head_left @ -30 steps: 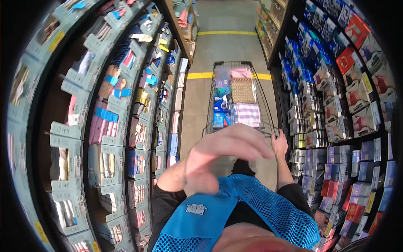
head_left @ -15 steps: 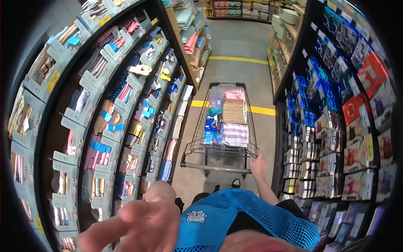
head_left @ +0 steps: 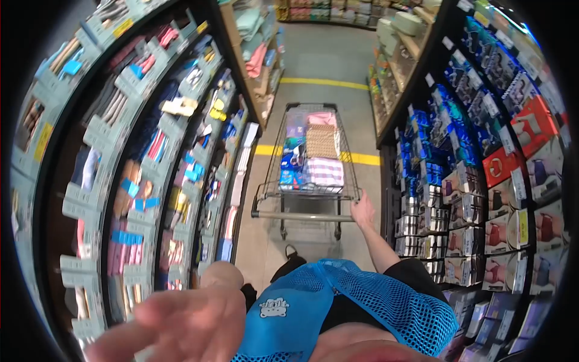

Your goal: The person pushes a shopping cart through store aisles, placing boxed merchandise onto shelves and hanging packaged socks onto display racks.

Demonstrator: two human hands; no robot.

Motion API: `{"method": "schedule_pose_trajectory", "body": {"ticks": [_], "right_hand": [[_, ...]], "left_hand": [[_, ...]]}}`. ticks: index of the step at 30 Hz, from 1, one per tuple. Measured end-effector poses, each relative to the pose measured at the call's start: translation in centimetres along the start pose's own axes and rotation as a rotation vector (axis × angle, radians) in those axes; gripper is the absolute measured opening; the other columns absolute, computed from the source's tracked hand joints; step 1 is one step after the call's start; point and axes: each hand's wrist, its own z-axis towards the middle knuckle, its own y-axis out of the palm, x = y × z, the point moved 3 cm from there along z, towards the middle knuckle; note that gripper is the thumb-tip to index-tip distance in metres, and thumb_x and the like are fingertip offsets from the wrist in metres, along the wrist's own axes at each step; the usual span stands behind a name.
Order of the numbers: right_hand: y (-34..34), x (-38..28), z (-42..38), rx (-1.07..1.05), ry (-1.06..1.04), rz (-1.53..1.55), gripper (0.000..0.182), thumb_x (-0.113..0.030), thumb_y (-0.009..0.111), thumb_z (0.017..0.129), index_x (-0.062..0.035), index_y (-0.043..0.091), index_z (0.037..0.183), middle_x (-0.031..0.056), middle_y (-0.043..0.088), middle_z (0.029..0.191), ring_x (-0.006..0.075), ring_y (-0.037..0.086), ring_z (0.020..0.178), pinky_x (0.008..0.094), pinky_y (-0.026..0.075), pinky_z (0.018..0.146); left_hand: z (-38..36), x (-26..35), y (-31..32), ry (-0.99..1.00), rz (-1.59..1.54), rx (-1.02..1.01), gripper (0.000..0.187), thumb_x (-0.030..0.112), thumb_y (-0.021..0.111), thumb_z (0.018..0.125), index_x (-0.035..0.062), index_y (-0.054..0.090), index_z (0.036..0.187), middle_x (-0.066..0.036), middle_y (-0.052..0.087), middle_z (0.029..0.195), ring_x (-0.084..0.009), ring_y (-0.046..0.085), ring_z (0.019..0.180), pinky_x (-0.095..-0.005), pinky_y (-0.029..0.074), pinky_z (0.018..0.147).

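Note:
A wire shopping cart (head_left: 265, 187) stands in the aisle ahead of me, loaded with folded checked and patterned textiles (head_left: 324, 171) and blue packets (head_left: 292, 163). My right hand (head_left: 362, 208) grips the right end of the cart's handle bar (head_left: 295, 215). Close to the camera at the lower left is my left hand (head_left: 175, 326), blurred, fingers spread and holding nothing, next to the left shelving. A blue mesh vest (head_left: 356, 301) covers my chest.
Shelves of packaged clothing (head_left: 139, 169) line the left side, and boxed underwear packs (head_left: 482, 175) line the right. The aisle floor (head_left: 329, 60) runs ahead with yellow lines across it. More shelving with folded goods stands beyond.
My left hand dropped from in front of the cart to the lower left, close to the camera. The view rose from the cart toward the aisle. My right hand stayed on the handle.

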Motion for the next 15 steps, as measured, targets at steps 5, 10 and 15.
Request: {"method": "schedule_pose_trajectory", "body": {"ticks": [5, 10, 15], "right_hand": [[0.8, -1.6, 2.1, -0.005, 0.055, -0.072, 0.063, -0.03, 0.056, 0.08, -0.0075, 0.033, 0.135, 0.0229, 0.052, 0.121, 0.0369, 0.052, 0.11, 0.0439, 0.042, 0.093], [0.7, -4.0, 4.2, 0.009, 0.093, -0.079, 0.063, -0.033, 0.054, 0.081, -0.0091, 0.033, 0.135, 0.0224, 0.058, 0.113, 0.0374, 0.056, 0.104, 0.0445, 0.045, 0.088], [1.9, -3.2, 7.5, 0.097, 0.05, -0.105, 0.065, -0.036, 0.053, 0.08, -0.0082, 0.034, 0.135, 0.0226, 0.057, 0.115, 0.0367, 0.056, 0.105, 0.0448, 0.045, 0.088]], "left_hand": [[-2.2, -2.8, -3.4, -0.287, -0.09, 0.706, 0.047, 0.032, 0.047, 0.093, 0.0091, 0.039, 0.134, -0.002, 0.059, 0.108, -0.027, 0.039, 0.124, -0.0517, 0.032, 0.102], [-1.4, -5.3, -4.9, -0.448, -0.415, 0.433, 0.043, 0.029, 0.045, 0.092, 0.0079, 0.041, 0.129, -0.003, 0.059, 0.107, -0.0263, 0.041, 0.12, -0.0502, 0.031, 0.102], [-2.0, -7.1, -8.4, -0.354, -0.313, 0.41, 0.039, 0.028, 0.045, 0.091, 0.0076, 0.044, 0.123, -0.003, 0.059, 0.105, -0.0255, 0.043, 0.116, -0.0499, 0.032, 0.1]]}}
